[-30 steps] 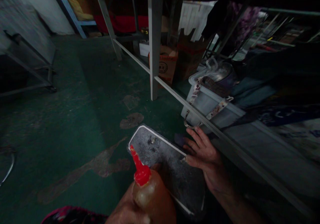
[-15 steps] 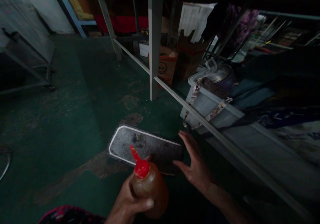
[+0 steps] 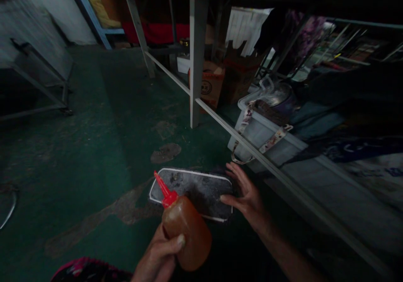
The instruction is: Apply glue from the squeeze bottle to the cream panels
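The left hand (image 3: 162,254) is wrapping around a soft plastic squeeze bottle (image 3: 185,231) filled with brownish liquid, thumb pressing across its belly. The bottle's long axis is tilting up and to the left, its red cone nozzle (image 3: 163,189) pointing over the near left corner of a flat, dark, grimy rectangular pedal plate (image 3: 201,191) with rounded corners and a pale rim. The plate is lying on the worn green floor (image 3: 94,147), long side running left to right. The right hand (image 3: 248,200) is resting open at the plate's right edge, fingers spread, fingertips touching it. The bottle's base and the plate's near edge are lost in shadow. Beyond the plate, a grey metal table leg (image 3: 195,55) is standing upright.
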{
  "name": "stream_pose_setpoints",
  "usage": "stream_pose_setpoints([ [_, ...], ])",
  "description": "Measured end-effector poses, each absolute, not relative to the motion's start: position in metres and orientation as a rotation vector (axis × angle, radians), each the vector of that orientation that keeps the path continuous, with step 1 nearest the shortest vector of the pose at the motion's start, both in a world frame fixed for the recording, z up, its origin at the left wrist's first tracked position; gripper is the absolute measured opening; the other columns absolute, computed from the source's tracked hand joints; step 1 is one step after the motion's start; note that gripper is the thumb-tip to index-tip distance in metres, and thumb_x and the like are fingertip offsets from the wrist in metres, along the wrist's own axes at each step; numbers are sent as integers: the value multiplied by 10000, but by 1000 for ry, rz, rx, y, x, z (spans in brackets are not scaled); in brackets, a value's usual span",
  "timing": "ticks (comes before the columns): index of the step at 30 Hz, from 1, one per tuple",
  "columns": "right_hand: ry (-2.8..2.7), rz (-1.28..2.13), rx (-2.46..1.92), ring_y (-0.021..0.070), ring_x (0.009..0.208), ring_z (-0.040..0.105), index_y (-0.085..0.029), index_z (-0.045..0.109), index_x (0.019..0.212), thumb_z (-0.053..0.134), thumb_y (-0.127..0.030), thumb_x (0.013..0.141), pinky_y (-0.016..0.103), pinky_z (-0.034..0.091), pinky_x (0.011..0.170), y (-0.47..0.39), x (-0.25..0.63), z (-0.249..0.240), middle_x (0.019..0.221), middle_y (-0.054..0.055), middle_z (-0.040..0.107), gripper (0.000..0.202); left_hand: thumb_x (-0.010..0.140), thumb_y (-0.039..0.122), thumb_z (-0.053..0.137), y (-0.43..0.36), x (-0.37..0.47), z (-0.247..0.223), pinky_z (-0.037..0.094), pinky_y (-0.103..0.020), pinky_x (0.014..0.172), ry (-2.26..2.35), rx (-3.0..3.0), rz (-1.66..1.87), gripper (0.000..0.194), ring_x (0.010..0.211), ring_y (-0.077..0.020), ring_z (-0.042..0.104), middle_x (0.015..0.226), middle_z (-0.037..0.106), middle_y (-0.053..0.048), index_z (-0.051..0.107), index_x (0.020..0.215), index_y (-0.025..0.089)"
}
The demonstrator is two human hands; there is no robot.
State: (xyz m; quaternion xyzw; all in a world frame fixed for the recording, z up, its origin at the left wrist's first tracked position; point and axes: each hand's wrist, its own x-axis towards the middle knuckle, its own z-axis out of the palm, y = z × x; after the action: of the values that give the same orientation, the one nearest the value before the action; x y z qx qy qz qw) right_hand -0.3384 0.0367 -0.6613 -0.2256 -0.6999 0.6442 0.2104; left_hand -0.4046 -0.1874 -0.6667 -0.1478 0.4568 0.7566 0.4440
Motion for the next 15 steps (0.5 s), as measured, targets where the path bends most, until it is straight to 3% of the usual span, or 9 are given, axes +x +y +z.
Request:
stream_pose_setpoints([
  [3, -1701, 1834, -748, 263, 1270, 394, -263, 368, 1306, 554, -472, 791, 494, 364, 996, 62, -335, -660, 1436, 128, 346, 587, 475, 287, 832, -192, -409, -673, 491, -327, 814, 1223, -331, 1880, 688, 960, -280, 629, 921, 724, -62, 601, 1113, 169],
  [5, -1694, 1816, -775, 264, 1287, 368, -263, 343, 1311, 540, -462, 800, 509, 346, 1003, 67, -333, -657, 1444, 136, 327, 583, 517, 291, 814, -193, -412, -674, 493, -311, 794, 1316, -292, 1891, 685, 934, -263, 637, 938, 720, -68, 577, 1146, 161],
  [8, -1943, 1735, -650, 275, 1271, 387, -269, 405, 1289, 677, -359, 726, 499, 345, 1010, 51, -331, -651, 1398, 113, 407, 633, 467, 278, 831, -190, -412, -673, 490, -329, 803, 1378, -143, 1850, 784, 941, -284, 634, 978, 712, -82, 552, 1190, 163],
  [11, -2335, 1269, -420, 257, 1317, 304, -274, 373, 1335, 675, -295, 742, 468, 280, 1070, 27, -332, -648, 1411, 69, 391, 665, 374, 241, 849, -183, -405, -674, 456, -370, 890, 1403, 104, 1750, 809, 1026, -326, 593, 1067, 687, -85, 611, 1146, 193],
  [13, -2449, 1077, -348, 266, 1322, 284, -243, 416, 1318, 647, -271, 758, 471, 277, 1073, 17, -333, -649, 1380, 76, 432, 607, 357, 196, 840, -179, -399, -675, 400, -397, 967, 1437, 250, 1659, 764, 1102, -338, 543, 1143, 655, -69, 654, 1097, 230],
  [15, -2466, 1119, -364, 294, 1248, 394, -204, 546, 1202, 632, -228, 743, 516, 292, 1048, 12, -334, -653, 1246, 106, 559, 468, 373, 166, 824, -177, -395, -676, 342, -417, 1019, 1462, 340, 1579, 749, 1148, -334, 507, 1190, 630, -50, 656, 1095, 268],
])
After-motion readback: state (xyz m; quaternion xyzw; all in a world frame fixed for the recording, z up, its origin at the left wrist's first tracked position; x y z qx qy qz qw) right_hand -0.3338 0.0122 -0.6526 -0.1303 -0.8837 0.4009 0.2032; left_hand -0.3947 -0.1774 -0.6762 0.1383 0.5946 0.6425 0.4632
